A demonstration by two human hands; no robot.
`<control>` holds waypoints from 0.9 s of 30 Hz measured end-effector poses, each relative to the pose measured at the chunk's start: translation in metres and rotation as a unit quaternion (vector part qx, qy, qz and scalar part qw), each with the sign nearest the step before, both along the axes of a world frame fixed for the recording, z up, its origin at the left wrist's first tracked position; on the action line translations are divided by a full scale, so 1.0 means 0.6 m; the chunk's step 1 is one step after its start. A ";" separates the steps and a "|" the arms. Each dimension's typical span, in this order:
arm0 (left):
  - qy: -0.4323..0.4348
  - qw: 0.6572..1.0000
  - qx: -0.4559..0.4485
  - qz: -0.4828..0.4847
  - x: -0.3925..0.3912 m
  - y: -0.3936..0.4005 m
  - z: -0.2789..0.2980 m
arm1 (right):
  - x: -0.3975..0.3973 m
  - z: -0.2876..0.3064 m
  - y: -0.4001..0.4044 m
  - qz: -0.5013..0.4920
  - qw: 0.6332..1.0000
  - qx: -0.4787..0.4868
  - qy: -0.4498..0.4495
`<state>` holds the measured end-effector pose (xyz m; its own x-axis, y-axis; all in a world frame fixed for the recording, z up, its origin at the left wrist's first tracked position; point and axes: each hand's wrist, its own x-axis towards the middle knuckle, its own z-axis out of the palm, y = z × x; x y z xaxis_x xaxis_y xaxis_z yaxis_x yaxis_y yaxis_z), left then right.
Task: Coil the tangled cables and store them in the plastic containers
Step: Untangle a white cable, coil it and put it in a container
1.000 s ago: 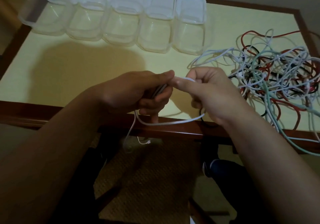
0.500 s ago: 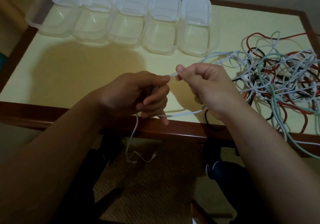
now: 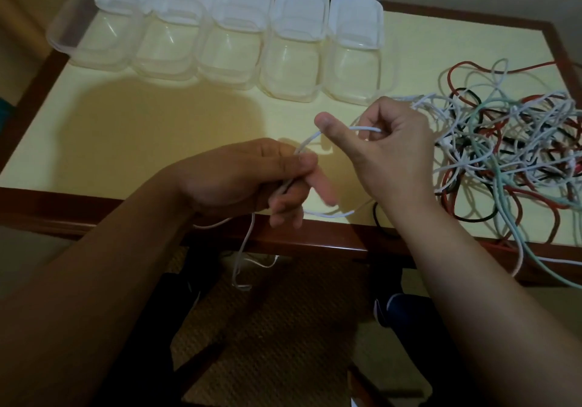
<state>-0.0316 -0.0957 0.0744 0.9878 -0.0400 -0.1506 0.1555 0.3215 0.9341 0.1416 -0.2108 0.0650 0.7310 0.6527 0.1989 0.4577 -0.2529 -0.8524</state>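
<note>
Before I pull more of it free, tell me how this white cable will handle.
Probably floppy: the white cable droops between the left hand and right hand, and its tail dangles below the table edge. Likely light, since pinched fingers carry it. It may snag, as it seems to run back into the tangle.

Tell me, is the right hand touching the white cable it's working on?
Touching. The head view shows the white cable running through the right hand, between thumb and curled fingers, with the left hand pinching the same cable lower down.
</note>
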 end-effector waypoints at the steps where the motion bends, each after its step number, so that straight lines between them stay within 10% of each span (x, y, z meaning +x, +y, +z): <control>1: -0.014 1.000 -0.023 -0.008 0.002 -0.004 -0.001 | -0.005 -0.006 0.004 0.011 0.999 0.011 0.028; 6: -0.117 0.974 -0.180 0.073 0.028 -0.024 -0.002 | -0.028 -0.050 0.022 0.164 0.973 -0.079 0.144; 11: -0.068 0.877 -0.341 0.331 0.042 0.000 -0.001 | -0.059 -0.028 0.006 0.262 0.937 -0.148 0.178; 18: -0.060 0.877 -0.137 0.456 0.052 -0.001 -0.011 | -0.050 0.015 -0.015 0.258 0.921 -0.193 0.217; 23: -0.058 0.883 0.184 0.429 0.048 -0.021 -0.019 | -0.041 0.054 -0.034 0.298 0.934 -0.167 0.103; 27: -0.048 0.887 0.242 0.390 0.046 -0.021 -0.018 | -0.031 0.054 -0.046 0.318 0.939 -0.131 0.010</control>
